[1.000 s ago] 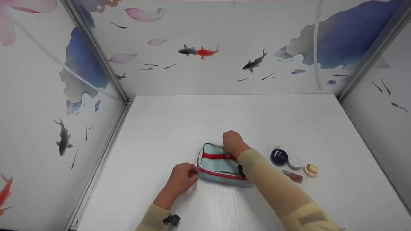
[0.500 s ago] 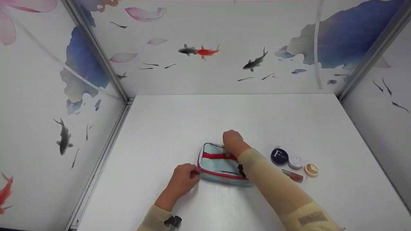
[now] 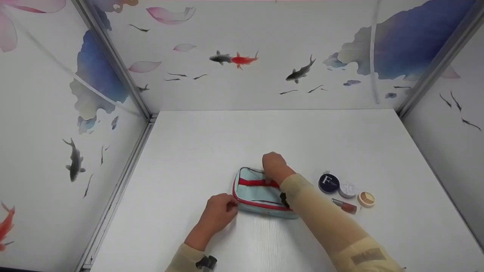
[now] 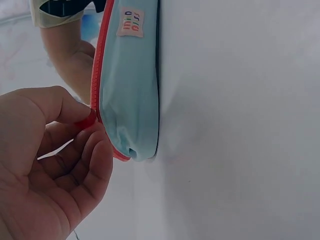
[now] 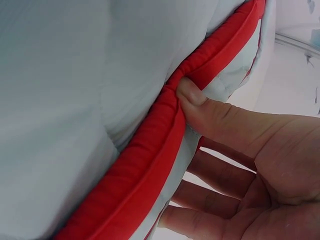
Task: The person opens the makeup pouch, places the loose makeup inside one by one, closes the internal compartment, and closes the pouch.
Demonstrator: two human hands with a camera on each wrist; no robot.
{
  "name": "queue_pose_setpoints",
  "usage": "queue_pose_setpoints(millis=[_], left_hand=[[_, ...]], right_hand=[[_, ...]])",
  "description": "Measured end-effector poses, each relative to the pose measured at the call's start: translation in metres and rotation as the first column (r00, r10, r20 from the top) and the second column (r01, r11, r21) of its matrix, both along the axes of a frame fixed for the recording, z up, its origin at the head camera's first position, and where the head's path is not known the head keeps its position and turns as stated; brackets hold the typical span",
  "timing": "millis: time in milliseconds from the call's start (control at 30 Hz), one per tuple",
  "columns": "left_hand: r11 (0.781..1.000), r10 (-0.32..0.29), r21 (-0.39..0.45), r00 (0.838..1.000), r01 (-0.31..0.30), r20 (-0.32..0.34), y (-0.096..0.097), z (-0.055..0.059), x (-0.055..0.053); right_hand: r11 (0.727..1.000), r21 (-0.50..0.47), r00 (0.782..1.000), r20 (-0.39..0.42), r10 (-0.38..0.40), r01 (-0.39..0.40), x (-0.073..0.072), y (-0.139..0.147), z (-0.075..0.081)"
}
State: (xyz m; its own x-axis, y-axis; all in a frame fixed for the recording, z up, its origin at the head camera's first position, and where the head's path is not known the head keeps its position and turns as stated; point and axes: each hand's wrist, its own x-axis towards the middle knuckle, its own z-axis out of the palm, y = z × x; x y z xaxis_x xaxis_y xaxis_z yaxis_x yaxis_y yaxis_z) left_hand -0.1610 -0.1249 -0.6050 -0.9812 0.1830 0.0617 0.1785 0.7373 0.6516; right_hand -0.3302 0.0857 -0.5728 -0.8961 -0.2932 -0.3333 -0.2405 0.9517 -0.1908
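A light-blue zippered cosmetic bag [image 3: 255, 193] with red trim lies on the white table. My left hand [image 3: 217, 212] is at its near left corner. In the left wrist view, thumb and forefinger pinch a red zipper pull [image 4: 87, 121] beside the red zipper [image 4: 98, 70]; the other fingers are curled. Over the far right part of the bag, my right hand [image 3: 275, 166] grips it. The right wrist view shows the thumb pressed on a red fabric band [image 5: 142, 167], with the fingers behind the bag's edge. The right forearm hides the bag's right end.
Right of the bag lie a dark round compact [image 3: 328, 184], a white round case [image 3: 347, 190], a lipstick-like tube [image 3: 344, 206] and a small round pan [image 3: 366, 199] with cream and tan sections. Printed walls [image 3: 242, 94] enclose the table [image 3: 204, 143] at back and sides.
My left hand has moved slightly to the right along the bag's near edge, with the zipper pull. My right hand stays in place on the bag.
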Motion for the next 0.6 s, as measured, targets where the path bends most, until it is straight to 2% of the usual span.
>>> queue_pose_setpoints(millis=[300, 600], left_hand=[[1.000, 0.008, -0.027, 1.000, -0.007, 0.010, 0.006, 0.003, 0.003], [0.999, 0.031, -0.024, 0.999, -0.030, 0.026, 0.013, 0.005, 0.007]], right_hand=[[1.000, -0.016, 1.000, 0.011, -0.012, 0.012, 0.001, -0.002, 0.000], [1.000, -0.028, 1.000, -0.013, -0.010, 0.009, 0.002, 0.000, 0.000]])
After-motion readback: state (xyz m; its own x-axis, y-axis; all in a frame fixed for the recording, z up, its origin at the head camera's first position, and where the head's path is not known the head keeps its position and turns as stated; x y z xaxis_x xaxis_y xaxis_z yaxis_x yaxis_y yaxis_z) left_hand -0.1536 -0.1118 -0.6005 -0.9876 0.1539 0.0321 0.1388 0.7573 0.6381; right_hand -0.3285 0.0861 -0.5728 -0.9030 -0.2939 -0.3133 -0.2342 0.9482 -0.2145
